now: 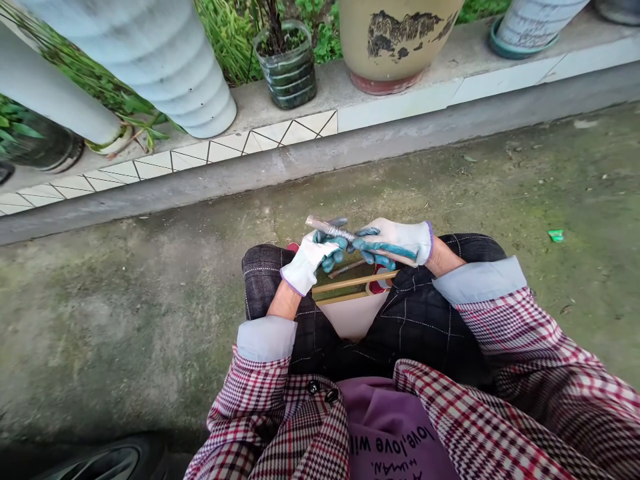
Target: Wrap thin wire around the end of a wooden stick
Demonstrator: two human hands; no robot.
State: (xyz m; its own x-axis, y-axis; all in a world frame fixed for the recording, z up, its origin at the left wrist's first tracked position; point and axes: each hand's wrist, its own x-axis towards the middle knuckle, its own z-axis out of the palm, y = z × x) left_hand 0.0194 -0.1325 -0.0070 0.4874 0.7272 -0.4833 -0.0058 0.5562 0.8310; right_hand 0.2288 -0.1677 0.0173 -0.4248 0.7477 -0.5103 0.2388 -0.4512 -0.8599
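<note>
Both my hands wear white gloves with teal palms and meet above my knees. My right hand (397,243) is closed around the wooden handle of a metal file (330,229), whose grey rough blade points left. My left hand (313,259) has its fingers curled against the blade's underside near the middle. Below the hands, between my knees, lie thin bamboo strips (350,285) crossing left to right. What the file touches is hidden by the fingers.
I sit on a mossy concrete floor (125,307). A tiled ledge (280,133) ahead carries a white ribbed pot (165,60), a cut plastic bottle planter (289,63), a beige ceramic pot (395,37) and another white pot (530,23). A green scrap (555,235) lies right.
</note>
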